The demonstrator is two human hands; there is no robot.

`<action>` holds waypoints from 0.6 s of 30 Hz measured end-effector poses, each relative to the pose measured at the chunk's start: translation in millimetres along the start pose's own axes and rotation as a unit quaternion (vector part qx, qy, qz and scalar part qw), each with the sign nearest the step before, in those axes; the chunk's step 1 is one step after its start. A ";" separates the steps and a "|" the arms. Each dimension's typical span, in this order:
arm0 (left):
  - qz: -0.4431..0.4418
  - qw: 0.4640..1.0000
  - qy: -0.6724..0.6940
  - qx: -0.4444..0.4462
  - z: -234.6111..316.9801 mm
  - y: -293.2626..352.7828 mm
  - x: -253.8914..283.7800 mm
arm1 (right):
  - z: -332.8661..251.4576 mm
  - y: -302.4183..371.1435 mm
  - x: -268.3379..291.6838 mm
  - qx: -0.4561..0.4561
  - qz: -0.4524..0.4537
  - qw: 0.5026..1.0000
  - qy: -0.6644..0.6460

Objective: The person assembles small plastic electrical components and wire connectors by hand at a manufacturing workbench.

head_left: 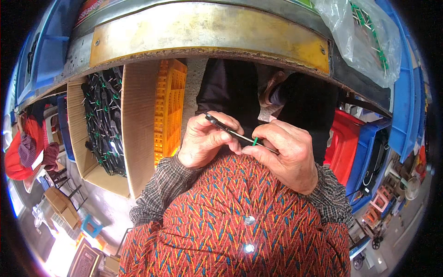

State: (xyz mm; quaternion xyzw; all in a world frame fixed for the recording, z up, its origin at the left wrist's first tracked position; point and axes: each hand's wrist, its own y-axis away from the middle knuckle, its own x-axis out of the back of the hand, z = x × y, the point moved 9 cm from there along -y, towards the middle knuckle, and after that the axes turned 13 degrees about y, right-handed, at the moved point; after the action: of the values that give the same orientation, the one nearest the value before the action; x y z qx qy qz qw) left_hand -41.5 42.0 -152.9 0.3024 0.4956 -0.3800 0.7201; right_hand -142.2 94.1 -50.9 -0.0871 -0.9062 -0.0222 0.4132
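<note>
In front of my lap I hold a slim black-handled tool with a thin metal shaft (221,124) and a small green piece on it (255,141). My left hand (207,141) is closed around its black end, which sticks out past the fingers. My right hand (290,154) pinches the other end near the green piece; the thin tip shows between thumb and fingers. The exact kind of tool cannot be made out. To the left, a cardboard box (138,129) stands with many similar black tools (105,124) with green and silver parts inside.
A worn metal-edged workbench (207,32) spans the far side. On its right lies a clear plastic bag (364,41) with green-and-silver parts. An orange crate (170,106) stands beside the box. Red (344,138) and blue bins (374,157) are at the right. A person in red (25,152) is at far left.
</note>
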 end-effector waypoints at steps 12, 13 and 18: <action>0.014 0.991 -0.131 0.004 12.5 1.9 -3.2 | 4.7 1.0 -3.8 -0.021 -0.024 0.999 -0.030; 0.011 0.985 -0.172 -0.004 16.2 1.6 -4.6 | 6.3 0.7 -5.8 -0.035 -0.034 0.998 -0.045; -0.008 0.944 -0.329 -0.021 31.8 -1.6 -15.3 | 17.8 1.8 -12.8 -0.100 -0.087 0.986 -0.102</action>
State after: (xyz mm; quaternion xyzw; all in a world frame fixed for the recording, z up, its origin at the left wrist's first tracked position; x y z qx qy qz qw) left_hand -30.9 19.1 -128.2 0.1419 0.2417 -0.4534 0.8461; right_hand -146.9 96.1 -72.3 -0.0511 -0.9409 -0.1399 0.3043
